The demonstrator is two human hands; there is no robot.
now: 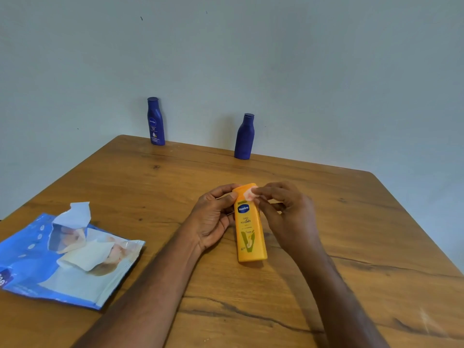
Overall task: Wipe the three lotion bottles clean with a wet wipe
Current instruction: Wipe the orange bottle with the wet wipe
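Observation:
A yellow lotion bottle (250,234) is tilted over the wooden table (351,247), cap pointing away from me. My left hand (213,219) grips its upper part from the left. My right hand (286,217) pinches a small white wet wipe (249,194) against the bottle's shoulder, just below the cap. Two dark blue lotion bottles stand upright at the far edge: one with its label facing me (155,121) on the left, one plain-sided (244,138) to its right.
A blue wet-wipe pack (57,270) lies at the left front of the table, its flap peeled up and a white wipe sticking out. A pale wall rises right behind the far table edge.

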